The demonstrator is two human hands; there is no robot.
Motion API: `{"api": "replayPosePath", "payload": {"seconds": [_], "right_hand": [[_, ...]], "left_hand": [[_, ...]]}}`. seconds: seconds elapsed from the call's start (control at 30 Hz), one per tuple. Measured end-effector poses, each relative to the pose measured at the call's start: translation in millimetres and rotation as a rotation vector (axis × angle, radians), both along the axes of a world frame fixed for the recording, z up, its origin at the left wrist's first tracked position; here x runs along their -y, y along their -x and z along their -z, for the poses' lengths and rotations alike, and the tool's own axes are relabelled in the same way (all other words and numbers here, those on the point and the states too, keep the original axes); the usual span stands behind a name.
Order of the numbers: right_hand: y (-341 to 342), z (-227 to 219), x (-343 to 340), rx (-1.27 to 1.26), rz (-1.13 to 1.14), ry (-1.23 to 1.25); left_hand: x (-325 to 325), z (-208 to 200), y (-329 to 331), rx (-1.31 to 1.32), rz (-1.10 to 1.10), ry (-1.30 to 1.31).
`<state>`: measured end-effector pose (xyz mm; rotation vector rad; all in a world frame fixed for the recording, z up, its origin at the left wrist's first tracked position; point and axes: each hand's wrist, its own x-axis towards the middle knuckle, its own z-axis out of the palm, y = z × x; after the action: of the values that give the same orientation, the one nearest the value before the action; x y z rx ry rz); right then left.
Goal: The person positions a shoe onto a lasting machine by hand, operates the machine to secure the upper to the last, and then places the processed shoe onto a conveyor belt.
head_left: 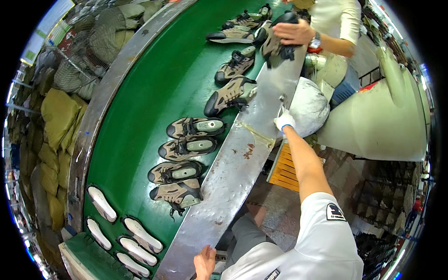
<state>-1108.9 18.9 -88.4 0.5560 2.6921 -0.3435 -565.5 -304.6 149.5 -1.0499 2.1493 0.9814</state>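
Observation:
My right hand (284, 121), in a white glove, reaches out to the metal ledge (233, 163) beside the green belt. Its fingers are closed round something thin and pale that I cannot make out, right next to a large white bag (310, 107). Low in the view, my bare left hand (204, 262) is by the ledge's near edge, fingers curled with nothing seen in them. Closest to it on the belt is a tan and black sneaker (175, 192), the nearest of a row of several. Farther up lie more such sneakers (230, 95), turned various ways.
Several shoe uppers (142, 234) with white bottoms facing up lie at the belt's near left. A co-worker's hand (294, 33) is on a dark sneaker at the far right. Fans (77, 70) and yellow sacks (58, 116) stand beyond the belt; an orange slatted stool (285, 169) is below the ledge.

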Motion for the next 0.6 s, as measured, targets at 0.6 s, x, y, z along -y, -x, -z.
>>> {"api": "replayPosePath", "payload": {"seconds": [0.6], "right_hand": [[-46,-13,36,0.034,-0.772,-0.088]], "left_hand": [[13,9,-12,-0.045,-0.032,0.045]]}}
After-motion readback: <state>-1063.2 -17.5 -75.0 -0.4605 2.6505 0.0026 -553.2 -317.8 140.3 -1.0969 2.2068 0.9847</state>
